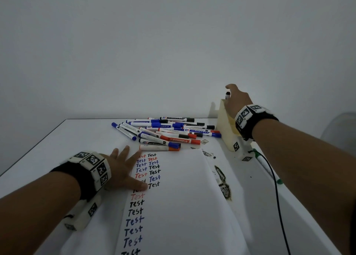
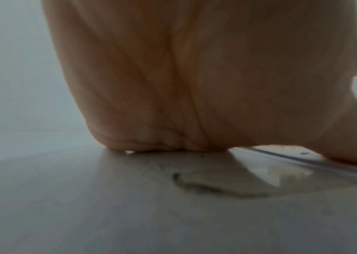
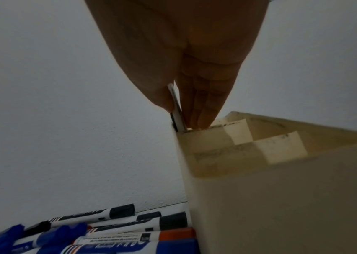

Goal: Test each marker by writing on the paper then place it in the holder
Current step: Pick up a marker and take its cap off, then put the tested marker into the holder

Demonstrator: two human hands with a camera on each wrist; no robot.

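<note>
Left hand (image 1: 123, 170): flat on the table (image 1: 57, 145), fingers spread and straight, fingertips (image 1: 143, 186) lying over the left edge of the paper (image 1: 183, 197) and covering part of its 2 columns of "Test" written in black, blue and red. In the left wrist view, palm (image 2: 195, 77) pressed down on the surface, nothing gripped.

Centre, beyond the paper's far edge: loose pile of markers (image 1: 165, 133) with blue, black, red and orange caps, lying well apart from both hands; seen again at the bottom of the right wrist view (image 3: 108, 232), just beside the holder wall.

Right: cream holder (image 1: 226, 127) standing upright at the table's far right corner, taped along its rim (image 3: 249, 135). Right hand (image 1: 238, 100) above its far end, thumb and fingers (image 3: 208, 106) pinching a black-capped marker (image 1: 227, 96) held near upright, lower end entering the far compartment at the holder's edge (image 3: 177, 118), cap end up.

Far right: green-capped pen (image 1: 266, 167) and a black cable (image 1: 277, 197) lying on the table beside the holder.
</note>
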